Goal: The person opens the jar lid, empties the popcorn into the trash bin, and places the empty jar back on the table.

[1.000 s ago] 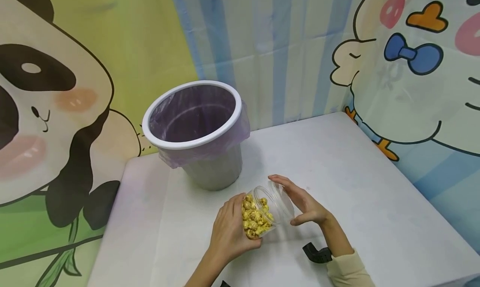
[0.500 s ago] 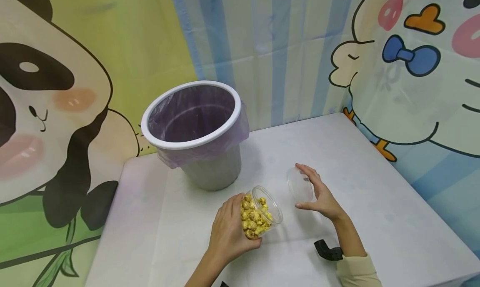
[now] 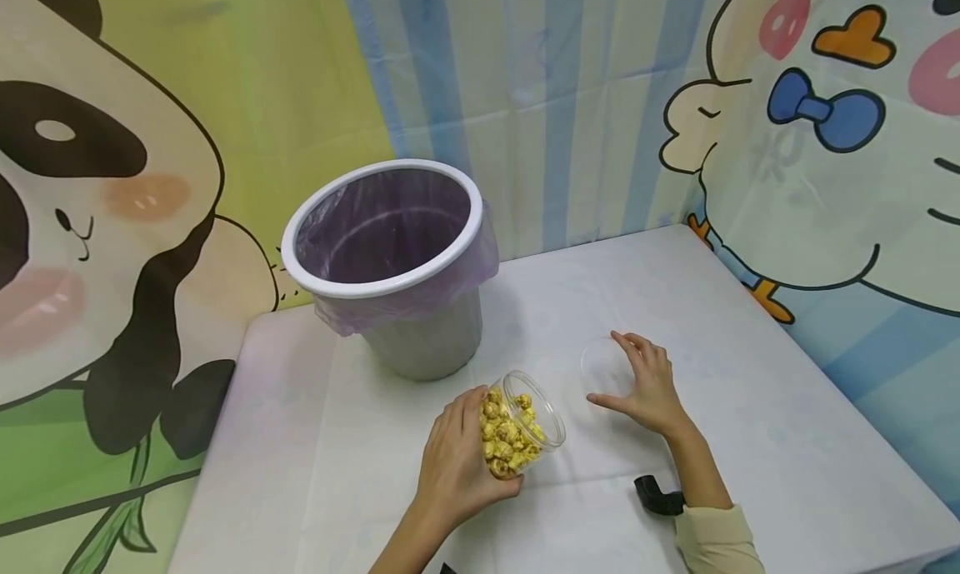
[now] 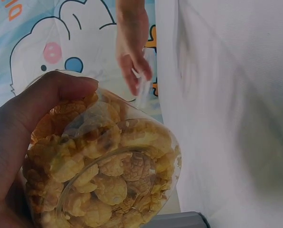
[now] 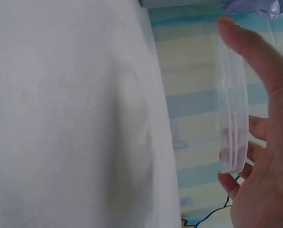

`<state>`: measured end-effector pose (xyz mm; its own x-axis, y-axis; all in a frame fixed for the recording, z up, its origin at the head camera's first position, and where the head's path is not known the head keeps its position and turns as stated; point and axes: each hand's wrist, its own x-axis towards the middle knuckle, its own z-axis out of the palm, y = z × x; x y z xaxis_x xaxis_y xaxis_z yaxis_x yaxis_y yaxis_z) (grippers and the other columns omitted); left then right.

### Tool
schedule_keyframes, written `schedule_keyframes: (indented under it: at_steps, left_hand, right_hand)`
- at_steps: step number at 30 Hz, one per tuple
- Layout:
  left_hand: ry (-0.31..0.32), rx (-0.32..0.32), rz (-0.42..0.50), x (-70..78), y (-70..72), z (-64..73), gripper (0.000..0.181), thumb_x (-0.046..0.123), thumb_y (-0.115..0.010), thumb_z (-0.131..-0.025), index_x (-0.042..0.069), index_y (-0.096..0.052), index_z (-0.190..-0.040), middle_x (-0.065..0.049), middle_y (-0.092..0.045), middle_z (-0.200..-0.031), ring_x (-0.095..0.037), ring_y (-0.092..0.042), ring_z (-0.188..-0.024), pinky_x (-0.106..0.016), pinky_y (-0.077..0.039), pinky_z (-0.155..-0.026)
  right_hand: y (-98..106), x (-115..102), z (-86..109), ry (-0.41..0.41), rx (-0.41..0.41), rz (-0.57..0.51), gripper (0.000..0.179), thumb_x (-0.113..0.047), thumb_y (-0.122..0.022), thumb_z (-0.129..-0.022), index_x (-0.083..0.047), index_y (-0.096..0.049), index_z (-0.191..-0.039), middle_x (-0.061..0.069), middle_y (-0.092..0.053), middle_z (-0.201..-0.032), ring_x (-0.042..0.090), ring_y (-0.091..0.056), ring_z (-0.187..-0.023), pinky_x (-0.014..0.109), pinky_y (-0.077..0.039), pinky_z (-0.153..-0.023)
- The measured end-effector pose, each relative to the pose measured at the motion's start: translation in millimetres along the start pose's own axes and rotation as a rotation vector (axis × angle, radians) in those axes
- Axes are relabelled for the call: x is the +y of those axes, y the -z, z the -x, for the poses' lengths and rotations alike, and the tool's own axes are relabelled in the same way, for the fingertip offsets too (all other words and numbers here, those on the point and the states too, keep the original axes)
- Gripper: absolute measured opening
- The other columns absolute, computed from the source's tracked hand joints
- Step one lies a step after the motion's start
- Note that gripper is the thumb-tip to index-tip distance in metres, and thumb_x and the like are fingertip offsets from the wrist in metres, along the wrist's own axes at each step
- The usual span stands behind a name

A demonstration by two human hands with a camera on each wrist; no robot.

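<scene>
L hand (image 3: pixel 459 457) w/ popcorn jar (image 3: pixel 521 426)

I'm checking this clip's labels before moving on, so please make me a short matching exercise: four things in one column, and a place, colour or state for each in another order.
Column one
1. Popcorn jar
2. Clear lid
3. Bin
4. Bin liner

Column two
A. Grey, standing on the white table
B. Tilted and uncapped, held in the left hand
C. Purplish, hanging down outside below the rim
D. Held by the right hand

Pairs: 1-B, 2-D, 3-A, 4-C
</scene>
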<state>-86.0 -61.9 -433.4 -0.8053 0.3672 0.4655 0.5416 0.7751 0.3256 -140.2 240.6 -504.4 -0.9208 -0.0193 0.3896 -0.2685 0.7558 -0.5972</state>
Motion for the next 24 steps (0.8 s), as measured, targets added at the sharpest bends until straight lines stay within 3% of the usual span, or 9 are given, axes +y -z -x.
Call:
schedule_keyframes:
  at_steps: [8, 24]
  left_hand:
    - [0.000, 0.012, -0.006, -0.1, -0.5, -0.8, 0.107, 0.050, -0.080, -0.040, 0.005, -0.042, -0.129, -0.007, -0.050, -0.119, -0.021, -0.050, -0.107, -0.037, -0.044, -0.089]
    - [-0.012, 0.020, -0.004, -1.5, -2.4, -2.0, 0.107, 0.049, -0.080, -0.040, 0.005, -0.041, -0.129, -0.008, -0.050, -0.119, -0.022, -0.051, -0.106, -0.037, -0.045, -0.088]
  right_hand:
    - [-8, 18, 3.1, -0.064, -0.059, 0.183, 0.103, -0.051, -0.081, -0.054, -0.001, -0.041, -0.134, 0.021, -0.041, -0.127, 0.041, -0.034, -0.114, 0.058, -0.027, -0.088]
    - [-10, 28, 9.0, -0.131, -0.177, 0.217, 0.106, -0.055, -0.078, -0.059, 0.007, -0.035, -0.135, 0.028, -0.036, -0.132, 0.045, -0.031, -0.120, 0.060, -0.026, -0.092]
